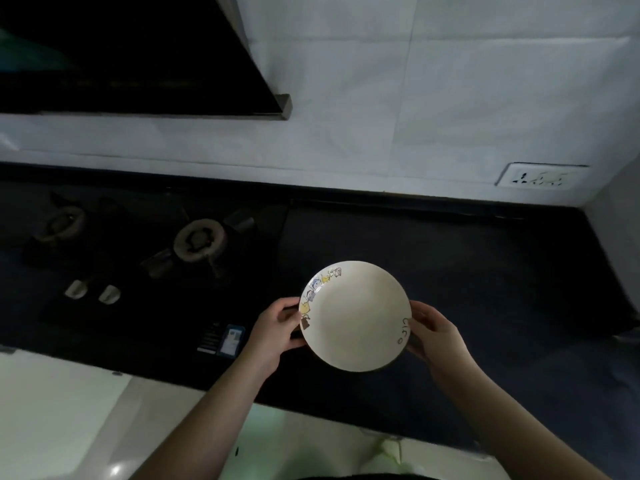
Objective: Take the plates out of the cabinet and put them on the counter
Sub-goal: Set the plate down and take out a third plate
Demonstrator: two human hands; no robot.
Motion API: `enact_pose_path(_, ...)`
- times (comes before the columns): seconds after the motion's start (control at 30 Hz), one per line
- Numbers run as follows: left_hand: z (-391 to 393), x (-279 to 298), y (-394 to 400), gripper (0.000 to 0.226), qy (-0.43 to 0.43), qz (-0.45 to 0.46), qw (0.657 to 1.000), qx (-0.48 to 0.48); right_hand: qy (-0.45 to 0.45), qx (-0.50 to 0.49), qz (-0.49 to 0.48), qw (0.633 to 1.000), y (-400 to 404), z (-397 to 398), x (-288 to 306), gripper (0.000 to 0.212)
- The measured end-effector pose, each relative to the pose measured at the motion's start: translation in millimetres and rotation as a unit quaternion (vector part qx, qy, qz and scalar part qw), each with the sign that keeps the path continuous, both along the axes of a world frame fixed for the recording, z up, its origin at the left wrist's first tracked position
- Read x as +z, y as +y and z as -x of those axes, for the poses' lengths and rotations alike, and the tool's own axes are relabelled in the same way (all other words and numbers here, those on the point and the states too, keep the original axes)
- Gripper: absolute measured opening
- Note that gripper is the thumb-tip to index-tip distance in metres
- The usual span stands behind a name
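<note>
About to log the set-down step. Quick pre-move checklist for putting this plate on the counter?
1. Both hands on plate: ok. Left hand and right hand hold opposite rims.
2. Plate level: ok, face up, no obvious tilt.
3. Landing spot on the dark counter right of the plate: ok, nothing visible there.
4. Clear of stove burner: ok, burner sits left and behind.
5. Plate already touching counter: cannot tell from this view.
6. Small blue-white item by the left hand: ok, apart from the plate.

Plate (355, 315) underside hidden; can't tell if touching bench (485, 271). Rim print too small to read. Left burner (62, 221) lost in dark.
</note>
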State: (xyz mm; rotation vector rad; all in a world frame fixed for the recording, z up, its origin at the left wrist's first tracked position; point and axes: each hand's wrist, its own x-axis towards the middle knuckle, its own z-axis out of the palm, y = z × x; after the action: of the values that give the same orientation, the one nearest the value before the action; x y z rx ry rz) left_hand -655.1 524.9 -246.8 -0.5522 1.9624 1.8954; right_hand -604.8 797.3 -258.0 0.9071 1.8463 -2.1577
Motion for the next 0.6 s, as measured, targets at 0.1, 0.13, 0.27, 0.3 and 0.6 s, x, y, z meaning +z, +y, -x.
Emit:
enact_pose_path(0.1, 15.7, -16.6, -6.6, 0.020, -0.020, 0.004, 1.000, 0.017, -0.020, 0.009, 0.002, 1.000, -7.5, 21.5, -12.1, 0.028)
enact_pose_path(0.13, 21.6, -21.9, -9.2, 0.020, -0.024, 0.004, 0.999, 0.021, -0.024, 0.008, 0.001, 1.000, -10.8, 28.3, -14.9, 0.028)
enact_pose_path(0.27, 47.3, -38.0, -19.4, 0.019, -0.038, 0.007, 0.999, 0.013, -0.044, -0.001, -0.015, 0.999, -24.6, 50.0, -25.2, 0.027)
enact_pose_path(0.3, 52.7, -41.1, -21.1, 0.019, -0.038, 0.006, 0.999, 0.007, -0.047, -0.004, -0.018, 0.999, -28.0, 53.7, -26.6, 0.027)
enact_pose_path(0.6, 84.3, -63.5, -33.0, 0.021, -0.059, 0.001, 0.998, -0.033, -0.067, -0.032, -0.032, 0.997, -43.6, 68.6, -39.6, 0.029)
